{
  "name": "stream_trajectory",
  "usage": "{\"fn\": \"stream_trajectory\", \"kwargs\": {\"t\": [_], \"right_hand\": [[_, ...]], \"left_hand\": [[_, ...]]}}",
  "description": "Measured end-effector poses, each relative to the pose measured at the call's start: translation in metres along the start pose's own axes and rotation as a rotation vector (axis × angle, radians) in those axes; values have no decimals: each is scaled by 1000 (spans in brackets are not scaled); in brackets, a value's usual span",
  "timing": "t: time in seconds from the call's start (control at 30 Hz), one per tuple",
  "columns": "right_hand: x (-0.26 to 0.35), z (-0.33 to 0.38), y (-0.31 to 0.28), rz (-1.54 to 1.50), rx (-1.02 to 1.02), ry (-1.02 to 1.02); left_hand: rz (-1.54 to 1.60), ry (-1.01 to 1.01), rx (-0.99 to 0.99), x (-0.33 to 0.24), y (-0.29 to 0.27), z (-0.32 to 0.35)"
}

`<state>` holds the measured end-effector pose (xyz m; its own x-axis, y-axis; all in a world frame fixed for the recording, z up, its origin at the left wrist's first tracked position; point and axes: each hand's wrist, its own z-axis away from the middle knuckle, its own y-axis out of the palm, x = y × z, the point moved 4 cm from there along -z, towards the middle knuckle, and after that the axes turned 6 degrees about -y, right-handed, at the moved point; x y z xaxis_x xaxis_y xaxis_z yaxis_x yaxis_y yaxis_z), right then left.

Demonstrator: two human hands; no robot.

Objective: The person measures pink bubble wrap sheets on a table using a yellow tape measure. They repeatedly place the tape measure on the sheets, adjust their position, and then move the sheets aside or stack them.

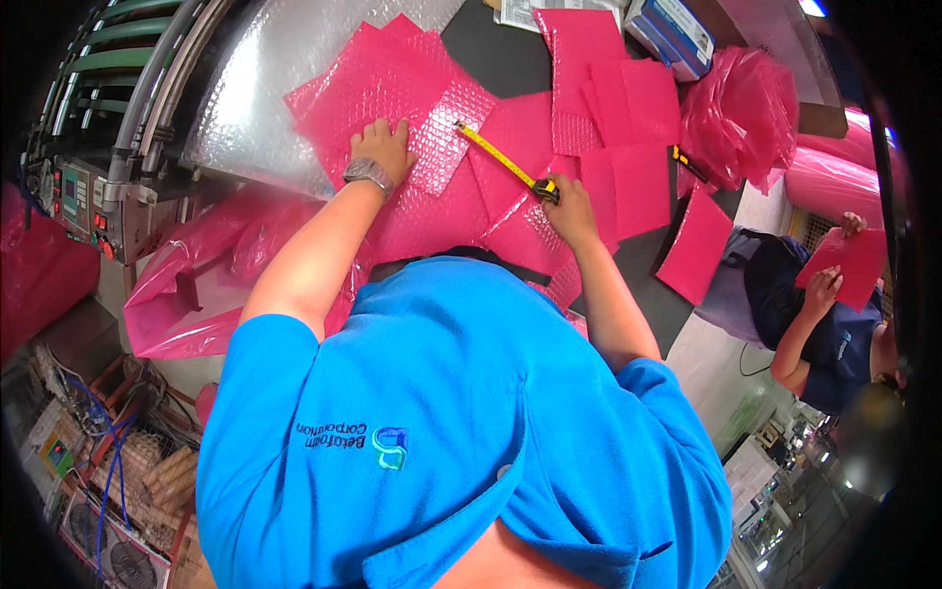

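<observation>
Pink bubble-wrap bags (pixel 392 83) lie overlapping in a loose pile on the dark table. On the left of this pile my left hand (pixel 385 149) rests flat, fingers spread, with a watch (pixel 367 175) on its wrist. My right hand (pixel 570 210) is closed around the black-and-yellow case of a tape measure (pixel 547 190). Its yellow blade (pixel 491 149) is drawn out up and to the left across the bags. The blade's end lies on a shinier bubble-wrap piece (pixel 453 123), to the right of my left hand.
More pink bags (pixel 628 191) lie right, near a yellow-and-black cutter (pixel 689 163). Behind are a blue-and-white box (pixel 671 37) and bundled pink film (pixel 741 118). A machine with a control panel (pixel 86 201) stands left. At right, a co-worker holds a pink sheet (pixel 852 265).
</observation>
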<state>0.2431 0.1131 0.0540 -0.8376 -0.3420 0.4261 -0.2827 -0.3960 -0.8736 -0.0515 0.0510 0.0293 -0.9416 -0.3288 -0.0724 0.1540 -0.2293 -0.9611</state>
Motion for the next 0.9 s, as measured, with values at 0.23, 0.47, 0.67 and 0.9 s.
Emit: {"fn": "stream_trajectory", "kwargs": {"t": [0.23, 0.47, 0.67, 0.9], "right_hand": [[14, -14, 3, 137, 1, -74], [23, -31, -9, 271, -7, -88], [24, -38, -11, 243, 13, -127], [23, -38, -7, 252, 7, -127]], "left_hand": [[38, 10, -61, -20, 11, -6], [37, -16, -49, -19, 10, -4], [-7, -3, -28, -24, 6, -3], [-37, 8, -16, -26, 5, -4]]}}
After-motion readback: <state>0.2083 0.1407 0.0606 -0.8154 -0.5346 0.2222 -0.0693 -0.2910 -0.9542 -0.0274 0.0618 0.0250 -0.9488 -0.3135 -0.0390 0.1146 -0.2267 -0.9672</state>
